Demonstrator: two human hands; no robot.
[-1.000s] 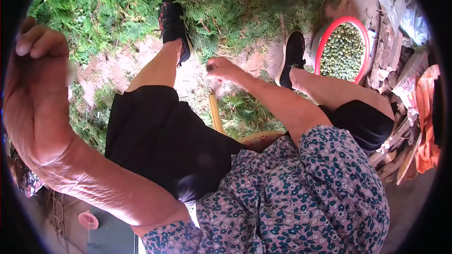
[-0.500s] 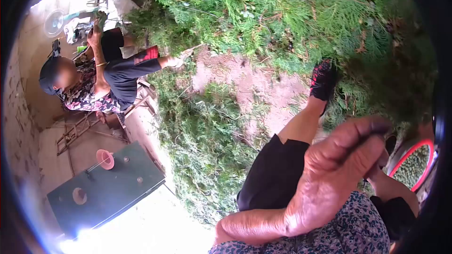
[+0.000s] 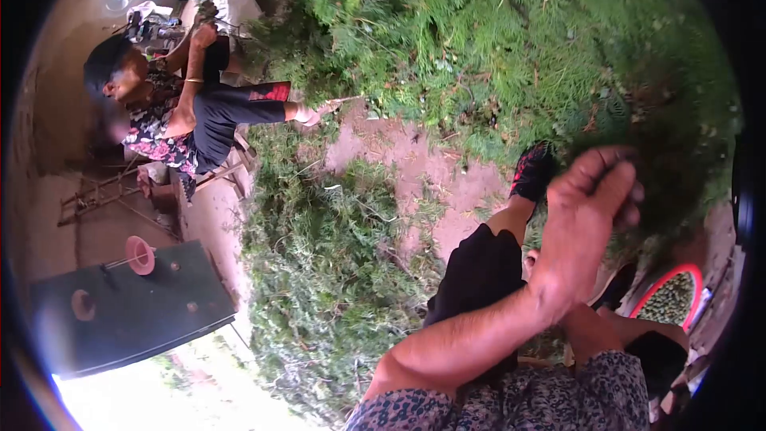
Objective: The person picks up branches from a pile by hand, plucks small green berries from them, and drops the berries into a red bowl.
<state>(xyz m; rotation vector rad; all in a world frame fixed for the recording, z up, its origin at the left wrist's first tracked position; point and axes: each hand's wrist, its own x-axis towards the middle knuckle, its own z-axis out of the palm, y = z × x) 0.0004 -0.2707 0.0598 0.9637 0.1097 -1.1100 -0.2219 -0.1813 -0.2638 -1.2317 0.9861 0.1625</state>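
My left hand (image 3: 589, 203) is raised over my lap, fingers curled in toward the thumb. Blurred dark green foliage lies just beyond the fingertips; what they grip is not clear. Behind the left wrist crosses my right forearm (image 3: 589, 327), from a patterned sleeve. A bit of skin beside my knee may be fingers of my right hand, which is mostly hidden. A large heap of green conifer branches (image 3: 479, 48) fills the area ahead. To my right stands a red-rimmed basket (image 3: 699, 291) of small green round pieces (image 3: 669, 302).
Another person (image 3: 171, 112) sits at the left, a sprig of greenery (image 3: 206, 13) in hand. More cut branches (image 3: 319, 263) cover the ground at my left, around a patch of bare floor (image 3: 399, 164). A dark table (image 3: 152, 315) with a pink bowl (image 3: 140, 255) stands lower left.
My left hand has moved up in the view, away from my lap, and more of its forearm shows. My right forearm has come into sight. The whole view has shifted slightly.
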